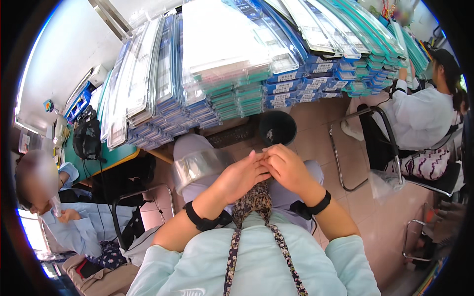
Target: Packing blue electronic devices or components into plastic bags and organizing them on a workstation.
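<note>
My hands meet above my lap, in front of the stacked packages. My left hand (242, 177) has its fingers stretched toward the right one, with the thumb raised. The fingers of my right hand (288, 168) are bent and pressed together against the left fingertips. Whatever may be between them is too small or hidden to make out. A wide roll of clear tape or film (197, 170) rests on my left thigh, beside my left wrist. Beneath my hands hangs a dark floral apron (253, 202).
Tall stacks of flat clear-fronted packages (291, 89) cover the table ahead. A dark bin (278, 129) stands on the floor below it. One person (94, 222) sits at left by a green table (111, 165); another (422, 116) sits at right, near a metal-framed chair (332, 153).
</note>
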Tool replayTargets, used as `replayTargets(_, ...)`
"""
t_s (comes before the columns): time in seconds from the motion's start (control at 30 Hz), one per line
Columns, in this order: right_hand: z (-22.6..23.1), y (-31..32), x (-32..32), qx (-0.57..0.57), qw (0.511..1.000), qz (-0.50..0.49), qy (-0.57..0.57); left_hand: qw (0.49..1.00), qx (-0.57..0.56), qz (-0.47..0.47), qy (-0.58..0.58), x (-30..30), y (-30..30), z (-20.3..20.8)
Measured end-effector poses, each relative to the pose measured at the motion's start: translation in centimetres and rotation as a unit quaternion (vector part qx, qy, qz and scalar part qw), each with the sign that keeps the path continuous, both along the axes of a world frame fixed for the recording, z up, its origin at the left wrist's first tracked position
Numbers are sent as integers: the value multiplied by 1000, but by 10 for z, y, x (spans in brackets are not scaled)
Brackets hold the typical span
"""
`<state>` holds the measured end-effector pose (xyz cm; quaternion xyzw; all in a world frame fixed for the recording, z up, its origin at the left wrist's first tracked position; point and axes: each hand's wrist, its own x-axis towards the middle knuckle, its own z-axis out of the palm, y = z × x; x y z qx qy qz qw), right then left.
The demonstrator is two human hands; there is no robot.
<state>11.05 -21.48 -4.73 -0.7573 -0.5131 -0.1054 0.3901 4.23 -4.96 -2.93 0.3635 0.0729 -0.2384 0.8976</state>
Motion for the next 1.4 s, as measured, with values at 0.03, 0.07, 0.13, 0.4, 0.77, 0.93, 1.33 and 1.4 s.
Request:
replayTargets(0.03,-2,3,-1,27,999,-8,37,1000,-9,17,6,-1,2,-4)
replayTargets(0.07,-3,6,-2,54,996,-15,76,1000,-9,17,4,-2,3,-8)
replayTargets(0.13,-3,8,0,48,995,1,83,999,11,47,2,-3,6,-13)
replayTargets(0.4,-7,21,-3,64,997,8,-44,990,-103,96,14,-4,17,-24)
replayTargets(0.77,-184,-26,124,17,909,-254,329,787,589,95,-159,-28,87,-30)
replayTargets(0.93,-234,-49,184,-73,854,-210,471,523,796,131,-277,-46,121,-48)
replayTargets(1.33,-310,-21,254,-180,914,-184,313,420,868,165,-209,-50,130,-97)
replayTargets(1.4,-316,-28,258,-172,909,-197,325,423,864,167,-214,-44,130,-100)
